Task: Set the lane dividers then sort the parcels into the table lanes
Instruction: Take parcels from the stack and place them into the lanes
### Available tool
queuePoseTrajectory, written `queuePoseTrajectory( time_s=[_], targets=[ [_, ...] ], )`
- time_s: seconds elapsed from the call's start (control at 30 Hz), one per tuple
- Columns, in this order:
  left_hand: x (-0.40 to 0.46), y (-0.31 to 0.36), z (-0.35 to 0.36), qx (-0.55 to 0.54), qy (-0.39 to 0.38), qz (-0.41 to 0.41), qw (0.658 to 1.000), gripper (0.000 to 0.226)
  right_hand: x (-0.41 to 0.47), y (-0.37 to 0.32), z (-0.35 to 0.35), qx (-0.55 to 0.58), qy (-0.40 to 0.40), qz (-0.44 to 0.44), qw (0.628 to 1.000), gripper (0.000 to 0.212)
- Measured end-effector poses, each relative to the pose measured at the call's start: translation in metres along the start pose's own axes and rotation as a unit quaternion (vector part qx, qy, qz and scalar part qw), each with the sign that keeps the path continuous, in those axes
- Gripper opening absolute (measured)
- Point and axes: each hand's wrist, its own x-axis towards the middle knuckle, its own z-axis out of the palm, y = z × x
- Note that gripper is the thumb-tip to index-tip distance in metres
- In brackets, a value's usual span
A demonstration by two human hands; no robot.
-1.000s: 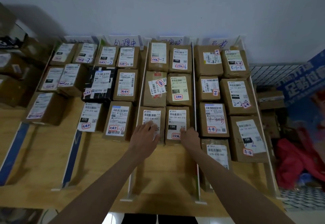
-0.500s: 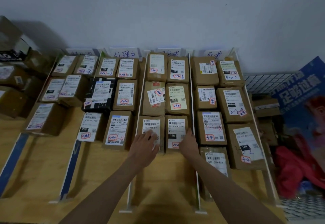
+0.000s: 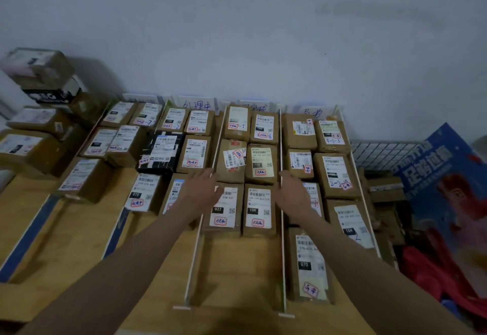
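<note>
Brown cardboard parcels with white shipping labels fill the lanes of a wooden table (image 3: 232,269). White upright dividers (image 3: 282,203) separate the lanes. My left hand (image 3: 201,190) hovers with fingers spread over the divider (image 3: 196,255) left of the third lane, beside the parcel marked 032 (image 3: 224,209). My right hand (image 3: 291,190) is open above the divider at the right of the same lane, beside the parcel marked 15H (image 3: 259,209). Neither hand holds anything. Handwritten lane signs (image 3: 197,104) stand along the wall.
Loose parcels are stacked at the far left (image 3: 37,68), off the lanes. A wire basket (image 3: 382,153) with a blue printed board (image 3: 448,176) and red fabric (image 3: 427,274) sits at the right. A parcel marked 070 (image 3: 307,263) lies nearest in the rightmost lane.
Both hands have lifted off the front edges of the two nearest third-lane parcels and moved forward and apart, now spread over the dividers. The view has tilted up.
</note>
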Motion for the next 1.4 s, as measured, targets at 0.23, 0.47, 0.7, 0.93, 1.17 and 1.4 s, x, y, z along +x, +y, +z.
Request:
queuePoseTrajectory(
  time_s=[0.23, 0.47, 0.7, 0.93, 1.17, 1.4],
  targets=[
    [-0.049, -0.057, -0.037, 0.024, 0.093, -0.073, 0.993, 0.054, -0.018, -0.081, -0.015, -0.087, 0.055, -0.159, 0.982, 0.051],
    [-0.132, -0.143, -0.042, -0.001, 0.141, -0.153, 0.978, 0.052, -0.062, -0.175, 0.029, -0.116, 0.03, -0.239, 0.964, 0.056],
    [-0.225, -0.247, -0.028, -0.005, 0.156, -0.205, 0.966, 0.051, -0.125, -0.273, 0.095, -0.113, 0.01, -0.272, 0.956, 0.057],
    [-0.292, -0.335, -0.011, 0.003, 0.157, -0.217, 0.964, 0.05, -0.178, -0.353, 0.159, -0.096, -0.006, -0.273, 0.957, 0.056],
    [-0.308, -0.4, -0.005, -0.017, 0.135, -0.228, 0.964, 0.057, -0.189, -0.409, 0.199, -0.11, -0.011, -0.267, 0.958, 0.058],
    [-0.282, -0.476, 0.005, -0.027, 0.122, -0.23, 0.965, 0.057, -0.159, -0.47, 0.248, -0.103, 0.001, -0.261, 0.96, 0.053]
  ],
)
